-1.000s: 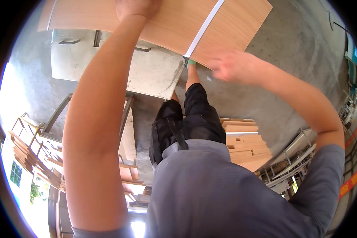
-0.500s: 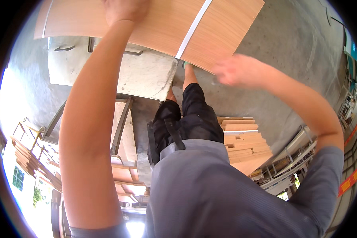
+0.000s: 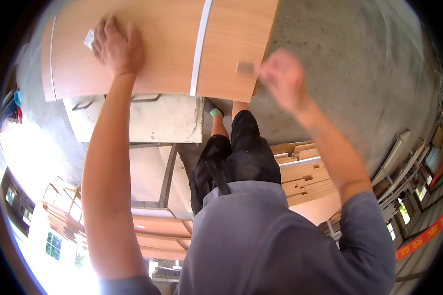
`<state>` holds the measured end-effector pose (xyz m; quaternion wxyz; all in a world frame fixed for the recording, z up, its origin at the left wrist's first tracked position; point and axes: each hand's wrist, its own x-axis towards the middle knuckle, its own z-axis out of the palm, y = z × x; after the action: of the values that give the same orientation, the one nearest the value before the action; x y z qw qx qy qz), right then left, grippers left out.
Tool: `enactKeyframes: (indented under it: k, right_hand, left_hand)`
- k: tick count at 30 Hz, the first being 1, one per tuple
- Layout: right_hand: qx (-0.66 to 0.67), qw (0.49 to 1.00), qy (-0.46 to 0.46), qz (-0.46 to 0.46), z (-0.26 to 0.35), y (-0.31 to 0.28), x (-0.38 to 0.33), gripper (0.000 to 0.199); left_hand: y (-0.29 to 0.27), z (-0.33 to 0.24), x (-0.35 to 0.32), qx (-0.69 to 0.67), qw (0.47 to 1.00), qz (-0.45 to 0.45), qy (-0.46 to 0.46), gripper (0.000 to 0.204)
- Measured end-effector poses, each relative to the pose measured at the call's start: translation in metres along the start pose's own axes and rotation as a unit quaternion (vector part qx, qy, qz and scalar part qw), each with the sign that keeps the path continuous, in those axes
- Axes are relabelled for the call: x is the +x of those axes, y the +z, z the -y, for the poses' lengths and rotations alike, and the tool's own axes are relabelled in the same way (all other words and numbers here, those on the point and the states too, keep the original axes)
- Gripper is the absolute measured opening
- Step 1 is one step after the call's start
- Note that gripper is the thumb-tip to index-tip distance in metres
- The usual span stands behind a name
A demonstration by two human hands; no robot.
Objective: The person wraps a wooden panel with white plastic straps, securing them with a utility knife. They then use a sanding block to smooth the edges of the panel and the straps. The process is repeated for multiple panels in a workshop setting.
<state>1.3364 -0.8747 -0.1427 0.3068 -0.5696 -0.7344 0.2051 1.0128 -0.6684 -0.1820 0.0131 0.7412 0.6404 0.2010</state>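
Note:
A large wood-grain panel [image 3: 157, 59], crossed by white straps [image 3: 201, 46], lies in front of me. My left hand [image 3: 117, 49] rests on its upper face, fingers apart. A small white piece [image 3: 89, 39] shows beside those fingertips; whether they touch it is unclear. Beside the panel's right edge is my right hand [image 3: 283, 78], smeared by motion and with its fingers curled. A small brownish rectangular piece [image 3: 245, 67] juts from its fingertips over the panel; the blur hides its exact kind.
Below the panel stands a pale, worn board or tabletop [image 3: 167, 118] with dark handles. Stacked wooden pieces [image 3: 307, 179] lie to the right of my legs. A metal frame [image 3: 167, 174] and more boards [image 3: 157, 228] are at the left. Grey concrete floor [image 3: 339, 73] stretches off to the right.
The view has shifted, showing more of the panel and all of my left hand on it. My right hand has come up along the panel's right edge, and the small brownish piece now shows.

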Motion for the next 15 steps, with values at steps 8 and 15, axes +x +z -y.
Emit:
enactKeyframes:
  k: [8, 15]
  right_hand:
    - [0.367, 0.825, 0.410, -0.125, 0.054, 0.019, -0.089, 0.016]
    - [0.389, 0.757, 0.432, -0.298, 0.036, 0.105, -0.053, 0.025]
  left_hand:
    - [-0.013, -0.008, 0.002, 0.031, 0.999, 0.038, -0.006, 0.057]
    - [-0.013, -0.012, 0.001, 0.034, 0.997, 0.062, -0.008, 0.056]
